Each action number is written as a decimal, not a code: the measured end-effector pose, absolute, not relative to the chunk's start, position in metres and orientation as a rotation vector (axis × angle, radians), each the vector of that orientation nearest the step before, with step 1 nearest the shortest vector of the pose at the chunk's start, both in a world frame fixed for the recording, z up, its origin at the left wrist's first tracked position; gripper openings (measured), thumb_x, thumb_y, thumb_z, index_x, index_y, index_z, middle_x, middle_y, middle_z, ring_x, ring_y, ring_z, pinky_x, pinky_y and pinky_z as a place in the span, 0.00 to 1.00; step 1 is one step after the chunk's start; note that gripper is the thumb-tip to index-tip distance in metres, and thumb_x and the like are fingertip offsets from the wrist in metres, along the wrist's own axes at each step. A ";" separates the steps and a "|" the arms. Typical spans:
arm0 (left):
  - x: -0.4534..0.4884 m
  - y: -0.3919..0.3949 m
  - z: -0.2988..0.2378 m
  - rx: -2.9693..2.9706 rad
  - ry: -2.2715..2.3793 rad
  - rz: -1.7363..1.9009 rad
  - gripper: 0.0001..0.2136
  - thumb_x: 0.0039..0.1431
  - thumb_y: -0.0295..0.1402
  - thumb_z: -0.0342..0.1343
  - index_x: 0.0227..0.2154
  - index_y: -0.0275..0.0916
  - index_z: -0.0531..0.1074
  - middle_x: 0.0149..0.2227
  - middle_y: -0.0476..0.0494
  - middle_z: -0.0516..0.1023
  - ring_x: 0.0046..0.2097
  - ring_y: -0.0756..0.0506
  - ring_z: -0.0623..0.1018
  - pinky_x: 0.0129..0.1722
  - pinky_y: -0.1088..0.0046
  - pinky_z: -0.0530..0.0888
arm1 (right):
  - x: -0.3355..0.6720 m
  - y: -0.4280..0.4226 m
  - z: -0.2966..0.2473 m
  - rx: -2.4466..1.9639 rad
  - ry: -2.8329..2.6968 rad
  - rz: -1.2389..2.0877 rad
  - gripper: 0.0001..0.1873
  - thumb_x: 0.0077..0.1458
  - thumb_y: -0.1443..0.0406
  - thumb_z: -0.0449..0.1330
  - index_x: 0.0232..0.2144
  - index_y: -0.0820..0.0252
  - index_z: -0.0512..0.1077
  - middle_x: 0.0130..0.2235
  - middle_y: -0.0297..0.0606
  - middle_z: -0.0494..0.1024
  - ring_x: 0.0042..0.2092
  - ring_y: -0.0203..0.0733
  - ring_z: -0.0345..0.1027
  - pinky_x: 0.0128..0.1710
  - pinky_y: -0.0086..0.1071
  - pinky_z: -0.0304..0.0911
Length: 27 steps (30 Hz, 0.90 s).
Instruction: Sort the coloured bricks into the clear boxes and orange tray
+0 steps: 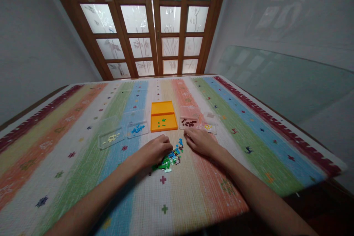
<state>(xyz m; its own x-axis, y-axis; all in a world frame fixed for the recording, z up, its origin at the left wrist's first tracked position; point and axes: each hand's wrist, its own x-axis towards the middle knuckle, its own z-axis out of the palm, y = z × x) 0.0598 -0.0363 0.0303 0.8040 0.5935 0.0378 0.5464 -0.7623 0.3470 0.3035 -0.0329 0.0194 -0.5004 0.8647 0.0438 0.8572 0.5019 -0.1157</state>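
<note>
A mixed pile of small toy building bricks (167, 164), mostly green and blue with some brown and white, lies on the striped tablecloth. My left hand (157, 149) rests over the pile's left side with its fingers curled down among the bricks; what they hold, if anything, is hidden. Just right of the pile, my right hand (200, 142) is closed, fingertips bent toward the cloth. I cannot make out anything in it. Close beyond it stands a clear box of brown bricks (189, 122). Yellow bricks (208, 127) sit in another clear box behind that hand.
An open orange box (164, 130) with a few green bricks stands beyond the pile. To its left are clear boxes with blue bricks (138, 129) and pale yellow bricks (113, 138). The patterned tablecloth (174, 202) covers the table up to its near edge.
</note>
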 end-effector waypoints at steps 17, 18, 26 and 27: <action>0.045 -0.031 0.037 2.761 0.955 0.406 0.06 0.65 0.24 0.46 0.36 0.39 0.68 0.37 0.42 0.72 0.39 0.44 0.71 0.40 0.68 0.71 | 0.304 -0.032 0.022 -1.518 -2.621 0.175 0.10 0.65 0.69 0.50 0.43 0.62 0.70 0.44 0.45 0.78 0.43 0.44 0.70 0.41 0.33 0.56; 0.037 -0.029 0.041 2.734 0.965 0.488 0.07 0.65 0.25 0.46 0.36 0.39 0.67 0.37 0.43 0.72 0.39 0.44 0.71 0.39 0.68 0.71 | 0.304 -0.032 0.021 -1.514 -2.621 0.176 0.10 0.65 0.69 0.49 0.42 0.62 0.70 0.44 0.45 0.78 0.43 0.44 0.70 0.41 0.33 0.56; -0.056 -0.021 0.078 2.508 1.415 0.623 0.09 0.65 0.35 0.46 0.35 0.39 0.70 0.34 0.44 0.75 0.36 0.44 0.74 0.39 0.68 0.71 | 0.304 -0.032 0.020 -1.527 -2.629 0.155 0.10 0.66 0.69 0.49 0.42 0.62 0.70 0.44 0.45 0.78 0.42 0.44 0.70 0.40 0.33 0.56; -0.067 -0.021 0.080 2.486 1.484 0.605 0.10 0.64 0.37 0.47 0.34 0.39 0.70 0.33 0.44 0.76 0.36 0.44 0.74 0.38 0.68 0.71 | 0.304 -0.032 0.020 -1.535 -2.629 0.151 0.10 0.66 0.68 0.49 0.42 0.62 0.70 0.43 0.45 0.78 0.41 0.44 0.70 0.39 0.33 0.56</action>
<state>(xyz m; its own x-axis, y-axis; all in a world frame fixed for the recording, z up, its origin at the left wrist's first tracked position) -0.0670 -0.0212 0.0802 0.4179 0.8736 0.2494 0.7989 -0.4841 0.3569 0.3037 -0.0321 0.0200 -0.4898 0.8713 0.0309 0.8621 0.4893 -0.1322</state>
